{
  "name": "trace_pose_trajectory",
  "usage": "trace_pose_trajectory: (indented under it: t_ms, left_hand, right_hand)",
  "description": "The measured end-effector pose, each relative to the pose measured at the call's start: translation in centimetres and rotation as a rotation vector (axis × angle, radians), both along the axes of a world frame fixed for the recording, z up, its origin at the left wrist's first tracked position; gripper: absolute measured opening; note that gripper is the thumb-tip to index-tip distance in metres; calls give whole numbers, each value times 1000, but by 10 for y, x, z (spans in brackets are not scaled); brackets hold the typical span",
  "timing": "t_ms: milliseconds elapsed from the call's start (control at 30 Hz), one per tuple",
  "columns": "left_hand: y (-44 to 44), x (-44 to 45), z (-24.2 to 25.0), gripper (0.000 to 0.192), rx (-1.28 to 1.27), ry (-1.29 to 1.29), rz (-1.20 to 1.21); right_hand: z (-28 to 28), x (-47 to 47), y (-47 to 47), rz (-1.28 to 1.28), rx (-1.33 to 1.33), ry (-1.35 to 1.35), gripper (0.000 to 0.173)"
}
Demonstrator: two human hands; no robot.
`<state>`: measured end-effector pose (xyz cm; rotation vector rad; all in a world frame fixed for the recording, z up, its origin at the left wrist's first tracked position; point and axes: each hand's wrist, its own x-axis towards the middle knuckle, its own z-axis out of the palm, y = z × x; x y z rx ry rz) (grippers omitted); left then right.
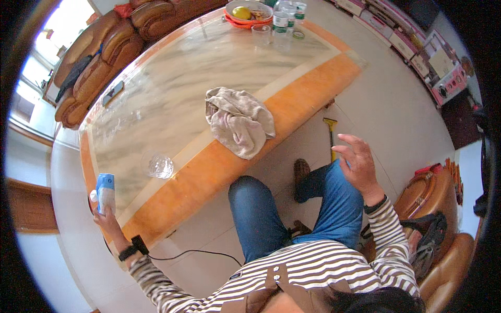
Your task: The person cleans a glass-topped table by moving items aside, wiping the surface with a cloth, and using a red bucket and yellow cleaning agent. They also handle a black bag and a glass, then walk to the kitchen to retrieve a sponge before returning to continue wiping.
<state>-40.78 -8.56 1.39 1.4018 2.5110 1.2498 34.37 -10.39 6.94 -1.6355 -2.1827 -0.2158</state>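
Note:
My left hand point(106, 220) grips the lower end of a blue-and-white carton point(105, 191) with a white screw cap, at the table's left corner. To the right of it a clear drinking glass point(159, 166) stands on the marble-patterned tabletop point(168, 105). A crumpled beige cloth point(240, 121) lies across the orange border at the table's near edge. My right hand point(357, 166) is raised in the air above my right knee, fingers apart and curled, holding nothing. Beyond its fingertips, a tool with a yellow head and dark handle point(331, 131) shows near the floor.
At the table's far end are a fruit bowl point(249, 21), a clear cup point(261, 35) and several bottles point(280, 22). A phone point(113, 94) lies by the far left edge. A brown leather sofa point(105, 58) stands beyond. A black cable point(195, 252) runs from my left wrist.

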Motion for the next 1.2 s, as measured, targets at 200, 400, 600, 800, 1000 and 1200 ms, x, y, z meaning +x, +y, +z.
trace_pose_trajectory:
  t_ms: [200, 400, 600, 800, 1000, 1200]
  left_hand:
    - [-49, 124, 74, 46, 329, 293, -224]
    - [-27, 301, 86, 39, 547, 395, -654]
    - [-34, 456, 39, 46, 345, 253, -1257]
    - [-51, 555, 34, 46, 294, 225, -1564]
    - [-61, 593, 33, 67, 250, 243, -1733]
    - [-47, 567, 34, 68, 145, 230, -1646]
  right_hand:
    - [-5, -12, -22, 180, -122, 347, 20]
    - [-18, -45, -43, 408, -566, 1109, 32]
    - [-34, -46, -70, 450, -666, 1837, 50]
    - [-33, 21, -129, -15, -408, 1807, 49]
    - [-40, 113, -201, -399, 15, 1904, 34]
    - [-30, 287, -330, -504, 760, 1943, 31]
